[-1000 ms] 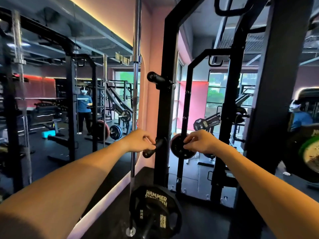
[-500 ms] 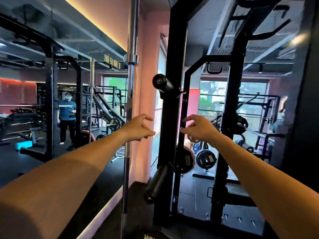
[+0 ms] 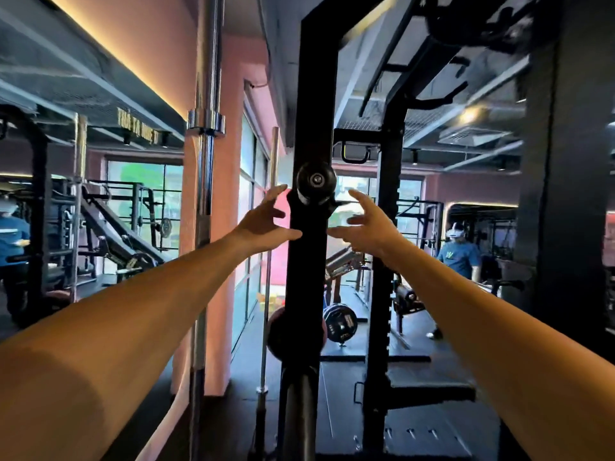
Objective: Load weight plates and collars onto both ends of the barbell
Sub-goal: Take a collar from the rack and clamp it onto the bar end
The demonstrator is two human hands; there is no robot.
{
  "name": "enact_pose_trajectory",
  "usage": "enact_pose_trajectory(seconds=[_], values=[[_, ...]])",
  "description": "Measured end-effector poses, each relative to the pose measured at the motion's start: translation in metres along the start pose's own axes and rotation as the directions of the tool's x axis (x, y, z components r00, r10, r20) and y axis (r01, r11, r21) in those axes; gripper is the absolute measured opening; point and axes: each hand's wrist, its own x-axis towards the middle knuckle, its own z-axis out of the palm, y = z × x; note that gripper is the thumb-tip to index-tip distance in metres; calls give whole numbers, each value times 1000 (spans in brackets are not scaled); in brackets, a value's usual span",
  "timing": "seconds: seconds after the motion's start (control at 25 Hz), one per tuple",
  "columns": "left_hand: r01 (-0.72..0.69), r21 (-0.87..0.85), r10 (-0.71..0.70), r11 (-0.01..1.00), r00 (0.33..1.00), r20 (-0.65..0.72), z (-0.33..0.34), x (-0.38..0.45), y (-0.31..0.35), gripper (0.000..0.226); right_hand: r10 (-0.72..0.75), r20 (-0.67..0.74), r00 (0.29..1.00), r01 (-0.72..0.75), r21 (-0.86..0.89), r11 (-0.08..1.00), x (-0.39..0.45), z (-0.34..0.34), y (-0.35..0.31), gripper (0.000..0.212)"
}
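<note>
Plainly both hands are empty and spread: the left hand (image 3: pixel 266 224) and the right hand (image 3: pixel 369 224) reach forward with fingers splayed, one on each side of the black rack upright (image 3: pixel 307 94), apart from each other and gripping nothing. They flank the round-ended storage peg (image 3: pixel 316 181) that juts from the upright toward the camera, which suggests a two-handed reach for something kept at that height, though the peg itself looks bare. A chrome barbell (image 3: pixel 206 161) stands on end just left of the upright, stored vertically with its sleeve collar ring (image 3: pixel 205 123) above the hands; it is not racked for loading, and no plate sits on its visible part. Lower on the upright a dark round shape (image 3: pixel 296 334) may be a weight plate on a lower peg, but blur makes that uncertain. Another loaded bar's plates (image 3: pixel 340 322) lie on the floor well beyond.
</note>
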Motion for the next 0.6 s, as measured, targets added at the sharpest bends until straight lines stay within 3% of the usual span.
enact_pose_trajectory(seconds=[0.28, 0.6], values=[[-81, -40, 82, 996, 996, 19, 10, 12, -2, 84, -8, 3, 1000, 7, 142, 990, 11, 32, -7, 79], [-25, -55, 24, 998, 1000, -14, 7, -25, 27, 81, -56, -24, 998, 60, 209, 976, -12, 14, -15, 70]])
